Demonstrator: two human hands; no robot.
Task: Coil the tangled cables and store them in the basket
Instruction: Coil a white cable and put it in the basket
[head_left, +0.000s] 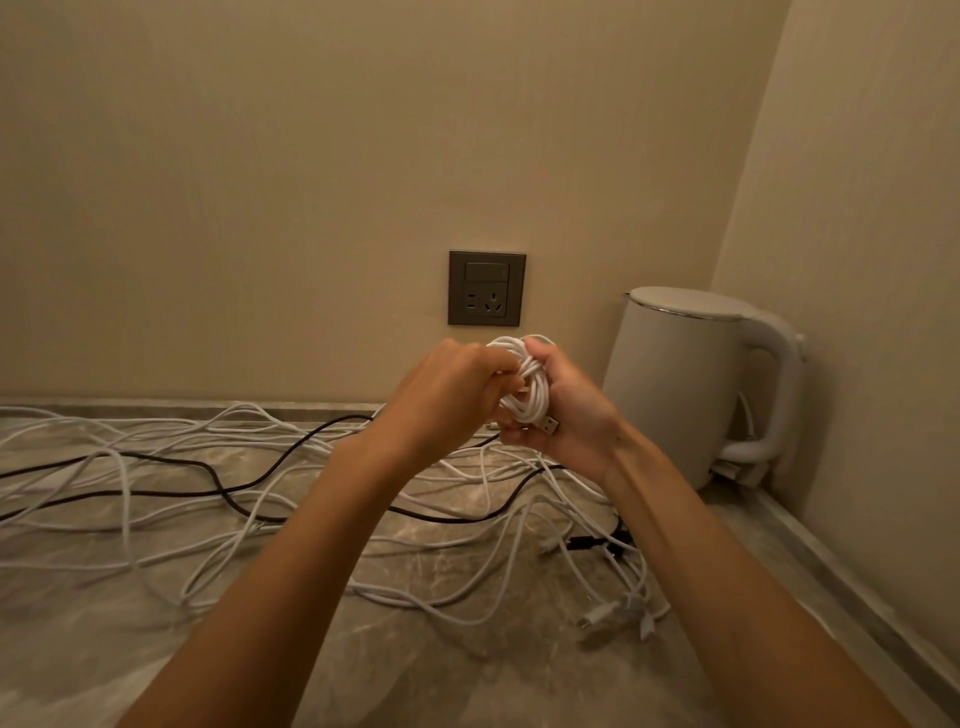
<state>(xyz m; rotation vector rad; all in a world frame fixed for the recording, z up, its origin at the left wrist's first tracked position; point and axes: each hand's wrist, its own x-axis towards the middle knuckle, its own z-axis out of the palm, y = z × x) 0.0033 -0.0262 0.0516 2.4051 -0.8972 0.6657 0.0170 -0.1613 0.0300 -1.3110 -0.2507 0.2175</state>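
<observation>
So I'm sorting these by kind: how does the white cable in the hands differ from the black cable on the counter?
The white cable is wound into a tight coil; the black cable lies loose in long curves. The white cable is gripped by the left hand and right hand above the counter; the black cable rests on it. Both are thin, round cords.

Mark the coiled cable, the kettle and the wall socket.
coiled cable (527, 402), head view, on its wound loops.
kettle (670, 384), head view, on its body.
wall socket (487, 288), head view, on its faceplate.
</observation>
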